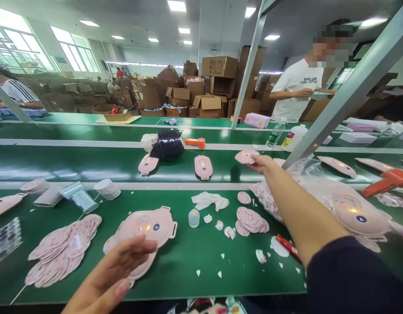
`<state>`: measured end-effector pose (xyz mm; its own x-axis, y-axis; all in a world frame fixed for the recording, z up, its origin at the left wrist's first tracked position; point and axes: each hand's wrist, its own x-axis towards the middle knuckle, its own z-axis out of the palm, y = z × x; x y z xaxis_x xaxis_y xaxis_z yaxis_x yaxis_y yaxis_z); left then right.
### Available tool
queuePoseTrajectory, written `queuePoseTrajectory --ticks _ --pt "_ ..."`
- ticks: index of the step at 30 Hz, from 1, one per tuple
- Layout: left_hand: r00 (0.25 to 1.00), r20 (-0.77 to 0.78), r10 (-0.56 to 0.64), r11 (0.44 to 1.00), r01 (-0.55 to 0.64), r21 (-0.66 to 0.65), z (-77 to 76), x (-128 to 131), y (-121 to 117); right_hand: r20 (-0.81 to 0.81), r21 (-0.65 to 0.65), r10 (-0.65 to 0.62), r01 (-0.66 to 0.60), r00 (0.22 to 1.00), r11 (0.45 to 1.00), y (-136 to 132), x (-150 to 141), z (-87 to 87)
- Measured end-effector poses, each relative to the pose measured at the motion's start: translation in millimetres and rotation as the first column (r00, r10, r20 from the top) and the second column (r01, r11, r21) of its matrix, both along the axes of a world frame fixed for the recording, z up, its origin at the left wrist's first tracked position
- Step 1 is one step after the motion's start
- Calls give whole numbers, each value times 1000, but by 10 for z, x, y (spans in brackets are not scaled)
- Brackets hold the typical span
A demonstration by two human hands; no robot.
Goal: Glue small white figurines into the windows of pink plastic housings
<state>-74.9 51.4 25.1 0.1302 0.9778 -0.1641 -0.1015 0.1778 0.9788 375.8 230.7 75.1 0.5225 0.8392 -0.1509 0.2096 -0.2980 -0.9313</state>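
Note:
My right hand [263, 165] stretches out over the belt, its fingers closed on the edge of a pink oval plastic device [244, 156]. At the lower left, my left hand [112, 272] has its fingers extended and holds nothing. Just beyond its fingertips lies a larger-looking pink device [149, 220] with a dark round button, overlapping other pink pieces. Another pink device [203, 167] rests on the green belt [73, 161], left of my right hand. Near the table's middle stand a small translucent bottle [194, 218] and a crumpled white cloth [210, 201].
Stacked pink patterned pieces [63, 253] lie at left, with more round pieces [250, 220] at right. A blue tape dispenser [79, 197], an orange tool [196, 142] and a red box cutter [288, 247] lie around. A metal post [345, 87] slants across the right. A person [294, 87] stands opposite.

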Motion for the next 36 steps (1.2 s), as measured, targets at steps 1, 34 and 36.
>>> queuePoseTrajectory --ticks 1,34,36 --pt "999 2 -48 999 48 -24 -32 87 -37 -68 61 1 3 998 998 -92 -4 24" --pt "899 372 232 959 -148 -240 -130 470 -694 676 -399 530 -351 511 847 -1654 -1169 -1180" --pt "903 353 244 960 -172 -223 -95 462 -685 681 -435 560 -354 472 828 -1554 -1207 -1178"
